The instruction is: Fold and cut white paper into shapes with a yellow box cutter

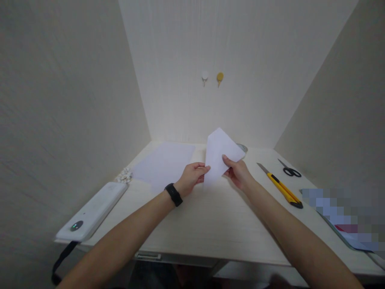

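A white sheet of paper [221,146], folded to a point at its top, is held up above the desk between both hands. My left hand [192,175], with a black band on the wrist, pinches its left edge. On the lower right side, my right hand [238,170] grips it, thumb on the near face and fingers behind. More white paper [168,160] lies flat on the desk to the left of the hands. Behind the held paper, a greyish rounded object [242,147] is partly hidden.
A yellow utility knife [282,188] with its blade out and black scissors [291,171] lie at right. A white device [93,210] and a small white beaded thing [124,175] are at left. Walls enclose the desk [192,228]; a blurred flat item [339,220] lies far right.
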{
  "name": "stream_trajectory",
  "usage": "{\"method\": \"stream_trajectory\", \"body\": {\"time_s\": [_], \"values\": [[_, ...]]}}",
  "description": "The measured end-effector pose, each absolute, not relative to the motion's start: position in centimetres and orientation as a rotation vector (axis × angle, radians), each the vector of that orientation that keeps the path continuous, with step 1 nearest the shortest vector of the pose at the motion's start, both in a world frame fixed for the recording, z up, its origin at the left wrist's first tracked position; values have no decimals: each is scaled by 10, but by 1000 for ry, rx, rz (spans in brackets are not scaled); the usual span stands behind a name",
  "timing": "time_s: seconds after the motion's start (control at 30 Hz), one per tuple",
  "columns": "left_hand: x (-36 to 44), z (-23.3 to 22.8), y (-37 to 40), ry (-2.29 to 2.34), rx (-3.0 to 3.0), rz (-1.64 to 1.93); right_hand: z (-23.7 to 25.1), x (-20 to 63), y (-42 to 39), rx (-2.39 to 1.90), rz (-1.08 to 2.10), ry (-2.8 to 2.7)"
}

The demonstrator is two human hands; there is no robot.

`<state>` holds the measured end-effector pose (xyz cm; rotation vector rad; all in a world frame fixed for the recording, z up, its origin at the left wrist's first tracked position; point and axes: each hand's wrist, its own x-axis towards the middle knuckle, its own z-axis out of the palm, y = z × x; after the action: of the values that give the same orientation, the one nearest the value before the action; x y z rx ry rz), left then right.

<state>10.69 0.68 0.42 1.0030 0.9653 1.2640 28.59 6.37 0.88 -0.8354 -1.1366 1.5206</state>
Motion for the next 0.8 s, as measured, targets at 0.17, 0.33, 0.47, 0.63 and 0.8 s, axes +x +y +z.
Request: {"method": "stream_trajectory", "body": {"time_s": [0.17,0.33,0.47,0.63,0.8], "values": [[95,11,10,937,1065,1197,3,303,71,-1007,1575,-1378],[73,9,20,1119,1116,1192,-4,314,74,-999,1721,-1507],[61,3,25,1188,1186,1021,-10,315,78,-971,1785,-1456],[57,4,25,1137,1206,964,-16,317,82,-956,1812,-1398],[56,6,24,1062,1212,928,-13,315,79,-900,1846,-1321]]}}
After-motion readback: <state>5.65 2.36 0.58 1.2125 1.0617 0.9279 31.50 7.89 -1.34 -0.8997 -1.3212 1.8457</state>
